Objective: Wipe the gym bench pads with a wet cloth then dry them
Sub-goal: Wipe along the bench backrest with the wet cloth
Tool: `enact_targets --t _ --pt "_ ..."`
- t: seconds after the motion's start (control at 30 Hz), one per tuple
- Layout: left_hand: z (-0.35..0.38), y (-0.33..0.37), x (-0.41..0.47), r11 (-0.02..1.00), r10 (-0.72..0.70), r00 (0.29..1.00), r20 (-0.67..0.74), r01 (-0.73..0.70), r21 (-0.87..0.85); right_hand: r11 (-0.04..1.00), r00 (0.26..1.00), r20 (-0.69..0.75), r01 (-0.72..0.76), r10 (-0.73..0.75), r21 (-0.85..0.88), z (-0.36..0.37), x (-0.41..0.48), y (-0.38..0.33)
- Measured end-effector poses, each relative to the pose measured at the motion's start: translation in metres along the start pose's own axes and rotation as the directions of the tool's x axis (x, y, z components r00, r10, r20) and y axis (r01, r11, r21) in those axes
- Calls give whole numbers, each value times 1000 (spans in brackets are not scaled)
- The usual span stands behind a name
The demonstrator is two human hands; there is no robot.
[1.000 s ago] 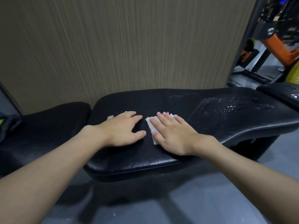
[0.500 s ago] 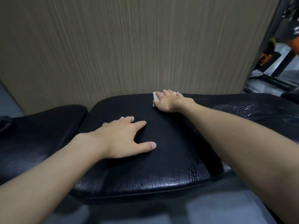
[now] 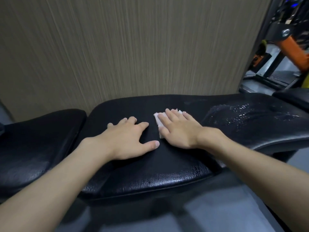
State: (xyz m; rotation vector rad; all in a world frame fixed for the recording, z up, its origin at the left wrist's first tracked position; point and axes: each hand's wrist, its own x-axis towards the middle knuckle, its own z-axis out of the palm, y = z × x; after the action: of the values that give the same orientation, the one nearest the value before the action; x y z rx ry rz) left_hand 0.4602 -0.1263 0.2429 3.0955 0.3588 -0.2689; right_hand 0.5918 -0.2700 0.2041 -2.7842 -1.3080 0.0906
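fingers point(image 3: 170, 115) of right hand point(image 3: 179, 133) straight and flat, pressing white cloth point(image 3: 157, 120) onto long bench pad point(image 3: 150, 174), mid-pad.
pad's long axis runs left to right; near edge free. left hand point(image 3: 128, 141) spread flat just beside cloth, holding nothing. wet patch point(image 3: 242, 118) lies open to the right. far edge meets wood-grain wall point(image 3: 133, 47). half a second ago cloth was at that far edge.

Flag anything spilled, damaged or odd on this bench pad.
A patch of beaded water droplets sits on the right part of the long black vinyl bench pad, to the right of the small white cloth under the right hand. The pad's front edge looks rough: cracked or wet, I cannot tell.
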Motion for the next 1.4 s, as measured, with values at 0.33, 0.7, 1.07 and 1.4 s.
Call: enact_targets --t 0.33,0.7,1.07,1.4 --pt "-7 2 35 981 188 979 -74 -190 -25 994 993 -67 90 -94 -58 1 -126 -30" --pt "-6 -6 79 935 353 922 -157 -354 20 999 995 99 -7 12 -52 -15 -79 -17" --pt "-14 21 68 964 264 963 -62 -265 -19 990 990 35 -135 134 32 -14 70 71" --pt "0 52 49 968 241 968 -73 -245 -46 980 976 116 -193 186 46 -20 93 87"
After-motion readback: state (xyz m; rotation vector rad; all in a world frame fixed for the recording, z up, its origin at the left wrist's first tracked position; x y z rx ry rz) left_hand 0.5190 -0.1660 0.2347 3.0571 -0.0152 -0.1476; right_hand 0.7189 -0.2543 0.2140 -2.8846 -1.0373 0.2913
